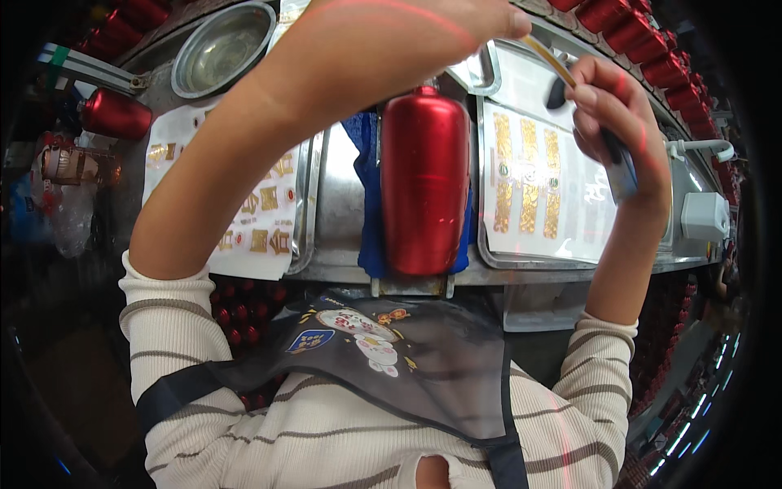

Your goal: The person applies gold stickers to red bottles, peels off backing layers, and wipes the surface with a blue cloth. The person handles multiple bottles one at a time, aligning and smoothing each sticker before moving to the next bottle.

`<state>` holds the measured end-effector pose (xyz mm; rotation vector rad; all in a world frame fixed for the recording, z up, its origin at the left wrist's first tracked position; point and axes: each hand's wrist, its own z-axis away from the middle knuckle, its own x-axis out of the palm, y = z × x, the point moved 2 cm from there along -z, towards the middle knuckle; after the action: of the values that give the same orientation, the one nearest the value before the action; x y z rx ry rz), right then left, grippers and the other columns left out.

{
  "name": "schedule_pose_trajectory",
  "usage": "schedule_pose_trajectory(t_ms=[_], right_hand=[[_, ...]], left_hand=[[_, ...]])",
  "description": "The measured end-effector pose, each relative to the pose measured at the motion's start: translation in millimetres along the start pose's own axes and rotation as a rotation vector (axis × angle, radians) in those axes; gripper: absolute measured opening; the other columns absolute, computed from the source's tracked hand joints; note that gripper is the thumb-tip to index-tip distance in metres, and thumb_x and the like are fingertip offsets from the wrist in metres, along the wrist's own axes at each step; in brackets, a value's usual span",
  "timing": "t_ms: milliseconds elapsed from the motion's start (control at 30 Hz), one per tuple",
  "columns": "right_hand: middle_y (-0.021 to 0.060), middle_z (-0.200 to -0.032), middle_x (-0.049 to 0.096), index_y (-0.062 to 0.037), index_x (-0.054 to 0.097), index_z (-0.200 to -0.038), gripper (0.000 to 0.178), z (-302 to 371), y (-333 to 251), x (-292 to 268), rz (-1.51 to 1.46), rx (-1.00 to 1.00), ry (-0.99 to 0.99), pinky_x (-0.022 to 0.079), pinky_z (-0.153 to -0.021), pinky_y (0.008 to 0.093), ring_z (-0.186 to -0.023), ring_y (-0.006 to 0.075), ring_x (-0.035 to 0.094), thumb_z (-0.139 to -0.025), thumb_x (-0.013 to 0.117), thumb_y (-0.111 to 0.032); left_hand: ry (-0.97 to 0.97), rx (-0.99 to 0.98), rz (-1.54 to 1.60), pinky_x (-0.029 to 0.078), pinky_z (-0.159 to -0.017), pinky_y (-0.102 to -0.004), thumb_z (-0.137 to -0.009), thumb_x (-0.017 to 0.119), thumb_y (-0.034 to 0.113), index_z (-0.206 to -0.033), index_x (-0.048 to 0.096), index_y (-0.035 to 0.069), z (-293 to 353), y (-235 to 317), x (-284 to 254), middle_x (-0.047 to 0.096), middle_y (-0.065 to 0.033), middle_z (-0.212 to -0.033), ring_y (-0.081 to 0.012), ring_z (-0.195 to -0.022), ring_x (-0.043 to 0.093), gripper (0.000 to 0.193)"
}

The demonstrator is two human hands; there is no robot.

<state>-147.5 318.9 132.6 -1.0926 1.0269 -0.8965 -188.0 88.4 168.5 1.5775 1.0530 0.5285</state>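
Observation:
My left hand point(487, 18) reaches over the far side of the bench, its fingers closed on one end of a narrow gold strip point(551, 60). The strip's other end is pinched between the thumb and fingers of my right hand point(621, 114). A tool with a dark handle and a bluish flat end point(624, 178), blurred, is also tucked in my right palm. Below my left forearm a shiny red bottle point(425, 187) lies on a blue cloth point(372, 244), neck pointing away. Right of it, a metal tray point(521, 262) holds a white sheet point(582, 236) with gold decals point(528, 196).
On the left lie sheets of gold character decals point(265, 216), partly under my forearm. A metal bowl of liquid point(224, 50) and another red bottle point(116, 113) are at the far left. Red bottles point(664, 65) line the far right, near a white plastic container point(705, 216).

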Motion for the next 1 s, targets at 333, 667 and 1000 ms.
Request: schedule_pose_trajectory(t_ms=[333, 667, 1000], right_hand=[[-0.0024, -0.076, 0.055, -0.0011, 0.064, -0.082, 0.016, 105, 41, 84, 0.074, 0.174, 0.006, 0.033, -0.059, 0.0199, -0.067, 0.0028, 0.046, -0.087, 0.072, -0.014], [-0.0005, -0.081, 0.056, 0.0006, 0.063, -0.082, 0.013, 110, 78, 119, -0.012, 0.124, 0.139, 0.036, -0.054, 0.0185, -0.061, 0.0017, 0.049, -0.087, 0.071, -0.009], [-0.0052, -0.074, 0.053, -0.0004, 0.061, -0.084, 0.012, 113, 83, 120, -0.072, 0.171, 0.155, 0.033, -0.053, 0.0175, -0.061, -0.0012, 0.045, -0.090, 0.068, -0.008]], left_hand=[[0.267, -0.240, 0.056, 0.042, -0.066, -0.0197, -0.087, 0.068, -0.001, -0.124, 0.059, 0.000, 178, -47, 55, 0.066, 0.0007, -0.082, -0.0034, -0.073, 0.054, 0.038], [0.412, -0.248, -0.010, 0.042, -0.069, -0.0205, -0.085, 0.072, -0.001, -0.126, 0.058, 0.002, 214, -76, 63, 0.065, 0.0023, -0.082, -0.0036, -0.075, 0.054, 0.043], [0.407, -0.215, -0.218, 0.046, -0.094, -0.0299, -0.087, 0.070, 0.006, -0.130, 0.058, 0.002, 218, -97, 48, 0.066, -0.0087, -0.120, -0.0157, -0.110, 0.059, 0.044]])
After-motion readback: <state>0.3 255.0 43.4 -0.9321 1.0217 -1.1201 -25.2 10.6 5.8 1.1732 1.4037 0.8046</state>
